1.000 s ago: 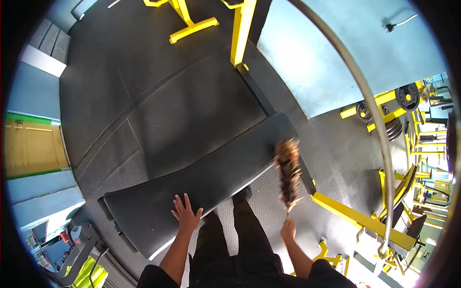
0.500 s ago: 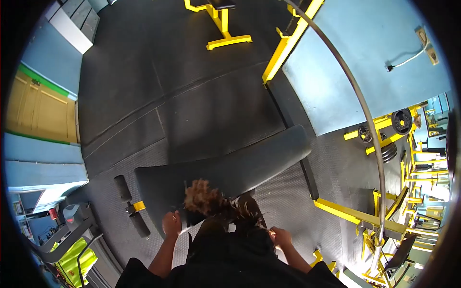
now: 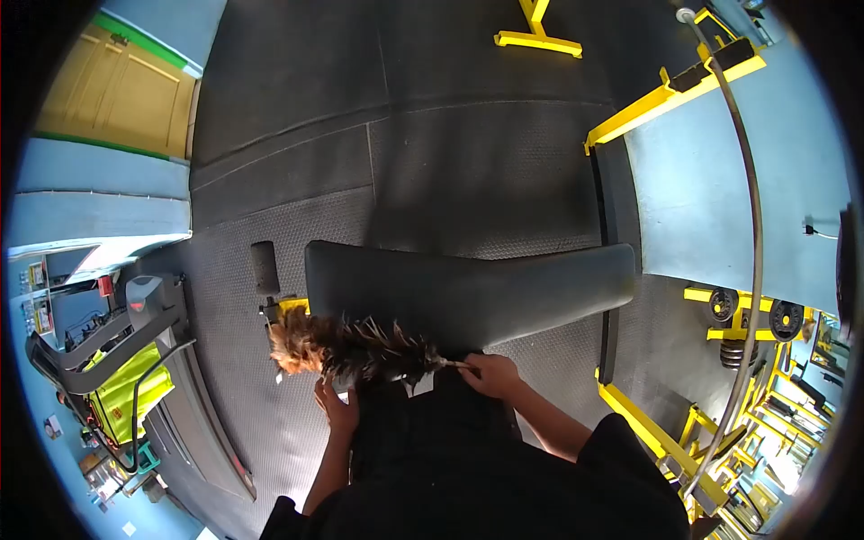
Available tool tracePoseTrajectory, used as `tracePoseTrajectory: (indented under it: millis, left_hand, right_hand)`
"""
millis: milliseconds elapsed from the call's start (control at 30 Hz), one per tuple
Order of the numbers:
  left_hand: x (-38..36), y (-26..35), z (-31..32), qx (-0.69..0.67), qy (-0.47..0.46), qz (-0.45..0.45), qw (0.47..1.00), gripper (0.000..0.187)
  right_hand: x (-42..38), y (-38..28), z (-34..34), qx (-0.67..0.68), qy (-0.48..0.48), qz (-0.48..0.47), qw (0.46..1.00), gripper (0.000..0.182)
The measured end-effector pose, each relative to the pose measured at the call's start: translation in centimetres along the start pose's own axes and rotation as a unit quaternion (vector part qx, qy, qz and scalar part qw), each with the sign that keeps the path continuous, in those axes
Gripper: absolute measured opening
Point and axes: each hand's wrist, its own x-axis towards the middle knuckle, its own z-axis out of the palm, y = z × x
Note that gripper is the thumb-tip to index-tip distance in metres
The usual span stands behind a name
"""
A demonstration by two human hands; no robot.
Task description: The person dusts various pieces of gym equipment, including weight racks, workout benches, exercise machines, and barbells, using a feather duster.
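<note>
My right hand (image 3: 492, 375) is wrapped round the thin handle of a feather duster (image 3: 373, 351). The duster points left across the front of my body, its brown and black feathers overlapping the lower left edge of a black padded bench (image 3: 477, 288). Just below the lighter brown feather tip is my left hand (image 3: 337, 407), fingers apart and holding nothing. A yellow bracket (image 3: 295, 306) at the bench's left end is partly covered by the feathers, and a dark foam roller (image 3: 264, 267) sits beyond it.
A long metal bar (image 3: 749, 180) runs down the right side, over yellow rack frames (image 3: 648, 112). Weight plates (image 3: 786, 319) hang farther right. On the left stands a treadmill (image 3: 198, 396) with a bright green cloth (image 3: 130, 396). Black rubber matting (image 3: 486, 171) covers the floor.
The feather duster has swung from over the bench to its left end, now lying sideways. My left hand has opened from a closed shape. The view has turned and shifted left.
</note>
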Motion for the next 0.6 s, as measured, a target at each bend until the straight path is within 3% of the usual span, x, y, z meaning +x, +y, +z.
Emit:
tracePoseTrajectory:
  millis: [200, 300, 367, 400, 600]
  left_hand:
    - [1.0, -2.6, -1.5, -0.064, 0.026, 0.024, 0.997, 0.050]
    - [3.4, -4.4, -2.9, -0.133, -0.014, -0.018, 0.991, 0.047]
    - [5.9, -5.9, -3.7, -0.175, -0.024, -0.050, 0.983, 0.045]
    - [7.3, -7.5, -3.9, -0.177, -0.019, -0.011, 0.984, 0.044]
    - [16.4, -16.1, -6.4, -0.236, -0.090, 0.018, 0.968, 0.041]
  right_hand:
    - [1.8, -3.3, 1.9, 0.002, 0.008, -0.009, 1.000, 0.026]
    - [2.0, -5.2, 2.6, 0.000, 0.005, 0.035, 0.999, 0.025]
    - [2.3, -6.7, 3.8, 0.004, 0.053, 0.042, 0.998, 0.026]
    - [2.6, -7.6, 4.1, 0.000, 0.062, 0.049, 0.997, 0.026]
    - [4.2, -14.6, 9.7, 0.037, 0.094, 0.178, 0.979, 0.028]
